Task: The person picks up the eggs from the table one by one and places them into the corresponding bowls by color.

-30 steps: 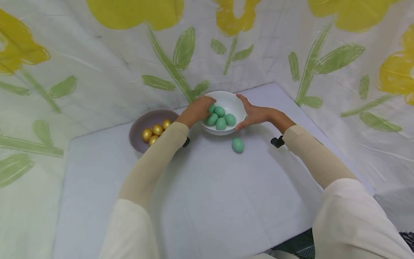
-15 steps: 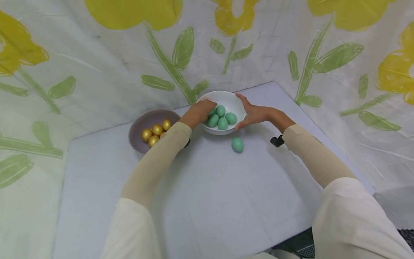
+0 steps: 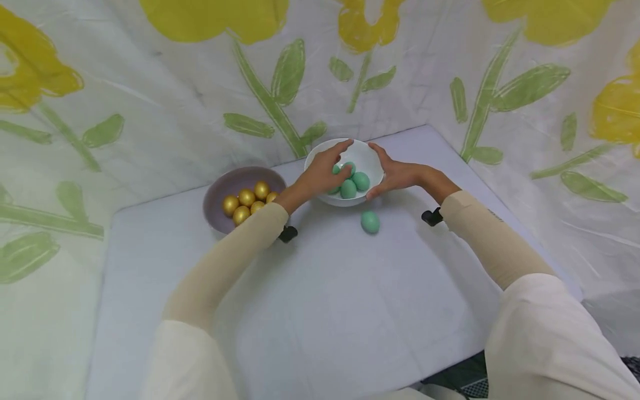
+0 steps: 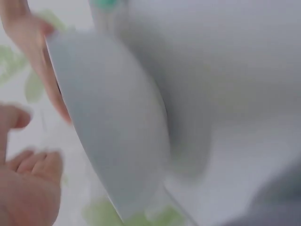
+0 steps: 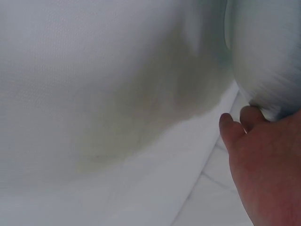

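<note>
A white bowl (image 3: 372, 158) holding several green eggs (image 3: 348, 189) stands near the table's back edge. My right hand (image 3: 400, 176) grips the bowl's right side, thumb toward the front and fingers toward the back. Over the bowl's left part is my left hand (image 3: 322, 173), its thumb and fingers spread apart and partly covering the eggs. In the left wrist view this left hand (image 4: 30, 188) has nothing in its grasp and is apart from the bowl's outer wall (image 4: 108, 117). One loose green egg (image 3: 370, 222) lies on the table in front of the bowl.
To the left a mauve bowl (image 3: 216, 194) holds several gold eggs (image 3: 241, 215); my left forearm crosses over its right edge. Behind the white-covered table (image 3: 325, 305) hangs a sheet (image 3: 190, 122) painted with yellow flowers.
My left hand has drawn up off the green eggs inside the white bowl, its fingers spreading. The right hand keeps its grip on the bowl, and the loose egg stays put.
</note>
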`<action>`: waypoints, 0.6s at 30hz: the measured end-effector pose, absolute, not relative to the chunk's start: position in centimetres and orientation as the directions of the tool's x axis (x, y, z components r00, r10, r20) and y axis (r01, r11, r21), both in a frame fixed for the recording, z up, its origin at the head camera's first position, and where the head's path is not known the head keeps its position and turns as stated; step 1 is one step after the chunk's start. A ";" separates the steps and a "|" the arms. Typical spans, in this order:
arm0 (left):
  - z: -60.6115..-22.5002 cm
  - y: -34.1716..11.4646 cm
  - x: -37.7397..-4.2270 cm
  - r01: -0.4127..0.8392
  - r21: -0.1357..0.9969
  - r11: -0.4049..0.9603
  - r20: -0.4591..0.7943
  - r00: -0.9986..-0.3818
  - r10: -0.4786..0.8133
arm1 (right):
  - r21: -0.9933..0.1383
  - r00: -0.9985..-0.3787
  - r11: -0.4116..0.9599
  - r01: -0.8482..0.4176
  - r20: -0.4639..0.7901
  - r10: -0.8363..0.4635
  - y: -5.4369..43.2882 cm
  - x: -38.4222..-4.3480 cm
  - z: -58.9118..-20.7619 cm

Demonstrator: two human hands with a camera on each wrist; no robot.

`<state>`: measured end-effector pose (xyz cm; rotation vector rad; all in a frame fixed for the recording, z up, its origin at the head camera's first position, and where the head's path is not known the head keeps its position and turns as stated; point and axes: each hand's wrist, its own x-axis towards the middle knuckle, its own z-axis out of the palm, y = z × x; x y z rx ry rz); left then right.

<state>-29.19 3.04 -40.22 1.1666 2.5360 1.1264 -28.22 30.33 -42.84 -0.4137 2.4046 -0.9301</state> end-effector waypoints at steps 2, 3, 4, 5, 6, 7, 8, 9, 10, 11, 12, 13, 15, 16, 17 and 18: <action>-40.2 3.6 -27.4 0.608 0.726 0.322 0.296 -0.699 0.651 | -0.697 -0.813 0.711 -0.099 -0.356 -0.462 30.3 -28.2 -42.8; -40.1 3.8 -26.4 0.616 0.738 0.277 0.344 -0.696 0.631 | -0.703 -0.812 0.704 -0.104 -0.348 -0.468 30.3 -28.2 -42.8; -40.2 4.1 -25.4 0.624 0.745 0.235 0.383 -0.689 0.616 | -0.710 -0.812 0.696 -0.106 -0.342 -0.472 30.3 -28.3 -42.9; -40.3 4.3 -24.4 0.638 0.744 0.198 0.417 -0.676 0.608 | -0.711 -0.814 0.695 -0.105 -0.340 -0.471 30.4 -28.3 -42.9; -40.5 4.4 -23.4 0.650 0.740 0.175 0.438 -0.663 0.607 | -0.717 -0.816 0.690 -0.102 -0.337 -0.470 30.4 -28.3 -42.9; -40.7 4.5 -22.4 0.656 0.740 0.149 0.452 -0.648 0.613 | -0.719 -0.816 0.687 -0.103 -0.334 -0.472 30.4 -28.3 -42.9; -41.1 4.5 -21.4 0.665 0.733 0.140 0.457 -0.635 0.623 | -0.722 -0.818 0.685 -0.101 -0.332 -0.470 30.4 -28.3 -42.9; -41.6 4.4 -20.5 0.670 0.729 0.137 0.451 -0.622 0.640 | -0.724 -0.820 0.682 -0.103 -0.326 -0.471 30.5 -28.3 -42.9; -42.1 4.3 -19.6 0.672 0.728 0.138 0.438 -0.610 0.660 | -0.726 -0.822 0.680 -0.103 -0.323 -0.470 30.4 -28.3 -42.9; -42.7 4.1 -18.9 0.679 0.718 0.153 0.421 -0.598 0.681 | -0.728 -0.822 0.677 -0.110 -0.316 -0.473 30.4 -28.2 -43.0; -43.2 4.0 -18.2 0.677 0.716 0.168 0.393 -0.591 0.704 | -0.733 -0.821 0.671 -0.116 -0.309 -0.480 30.3 -28.2 -43.0; -43.8 3.9 -17.6 0.677 0.712 0.184 0.366 -0.582 0.726 | -0.731 -0.821 0.671 -0.123 -0.305 -0.483 30.3 -28.2 -43.0; -44.7 3.7 -16.9 0.675 0.697 0.241 0.298 -0.578 0.759 | -0.728 -0.824 0.674 -0.123 -0.304 -0.478 30.2 -28.3 -43.1; -45.0 3.7 -16.7 0.673 0.691 0.266 0.269 -0.580 0.769 | -0.725 -0.825 0.678 -0.119 -0.307 -0.474 30.2 -28.3 -43.1; -45.3 3.6 -16.6 0.671 0.680 0.297 0.241 -0.586 0.774 | -0.723 -0.825 0.680 -0.119 -0.309 -0.473 30.1 -28.3 -43.1; -45.6 3.6 -16.6 0.666 0.671 0.326 0.214 -0.595 0.775 | -0.720 -0.826 0.684 -0.117 -0.312 -0.469 30.1 -28.3 -43.1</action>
